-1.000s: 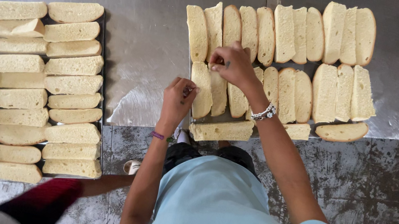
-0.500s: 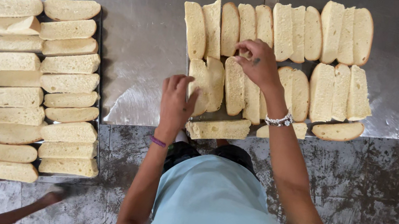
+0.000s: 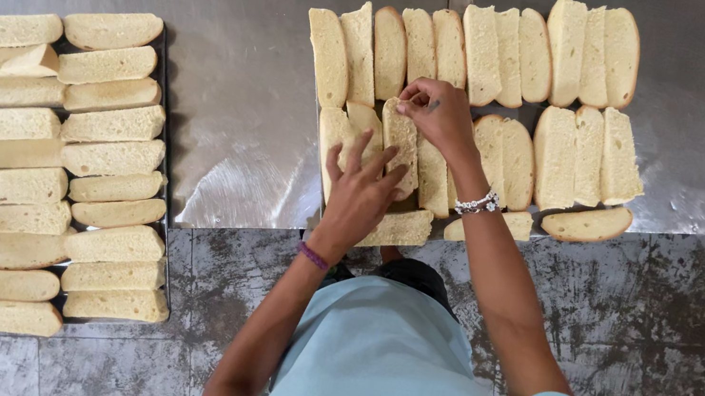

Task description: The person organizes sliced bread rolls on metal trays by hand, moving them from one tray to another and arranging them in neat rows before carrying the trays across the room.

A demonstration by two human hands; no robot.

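Note:
A tray on the steel table holds rows of pale cut bread slices standing on edge. My right hand, with a beaded bracelet on its wrist, pinches the top end of one bread slice in the tray's near left part. My left hand, with a purple band on its wrist, lies just below with fingers spread. Its fingertips rest on that slice and on the slices beside it. A few slices lie flat along the tray's near edge, among them one slice.
A second tray packed with several rows of the same bread slices sits at the left. Bare steel table top lies between the trays. The table's near edge runs above a mottled grey floor. My light blue shirt fills the bottom centre.
My right hand came down and left from the far row and took hold of a slice. My left hand opened and moved up onto the slices. The red-sleeved arm at bottom left is gone.

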